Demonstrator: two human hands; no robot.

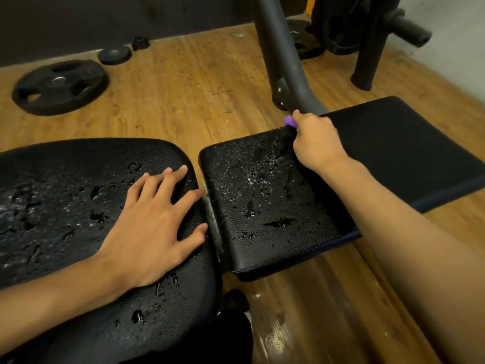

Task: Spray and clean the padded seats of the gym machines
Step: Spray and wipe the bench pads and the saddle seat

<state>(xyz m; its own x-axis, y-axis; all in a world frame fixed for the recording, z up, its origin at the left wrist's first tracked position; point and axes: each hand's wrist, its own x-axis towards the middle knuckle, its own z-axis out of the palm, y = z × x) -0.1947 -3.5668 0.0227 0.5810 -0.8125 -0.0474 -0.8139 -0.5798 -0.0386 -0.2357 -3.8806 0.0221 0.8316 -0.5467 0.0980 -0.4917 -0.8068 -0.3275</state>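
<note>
While the left hand (154, 227) lies flat with fingers spread wide on the left pad (65, 206), the right hand (315, 143) is curled tight round a small purple thing (289, 121), only its tip showing, so I cannot tell what it is. That fist sits at the far edge of the right pad (262, 206). The left fingertips reach the left pad's right edge, beside the narrow gap where a grey bracket (212, 222) joins the two pads.

Both pads are black. Droplets and wet patches cover the left pad and the left part of the right pad; to the right of the fist the right pad looks matte and dry.

Just beyond the fist a grey tube (278, 48) rises from the wooden floor (170, 88). A large plate (60, 86) lies far left, with a small plate (114, 55) beyond it near the dark wall. More plates (338, 30) hang on a rack at far right. Below the right pad, on the near side, the floor glistens.
</note>
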